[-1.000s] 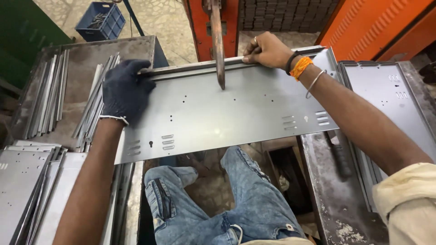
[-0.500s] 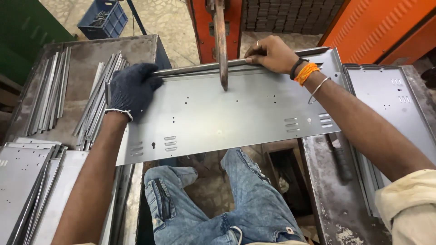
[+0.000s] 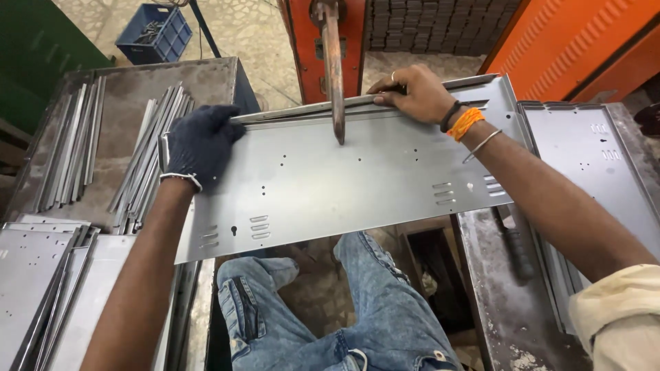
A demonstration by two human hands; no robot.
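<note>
Blue crate (image 3: 152,34) of metal parts (image 3: 150,32)

You're in a metal fabrication workshop: an orange press machine (image 3: 323,41) stands ahead, stamped sheet-metal panels (image 3: 41,288) and bent strips (image 3: 72,144) pile on a worn steel desk (image 3: 130,82), beside a blue parts crate (image 3: 152,33) on the floor.
</note>
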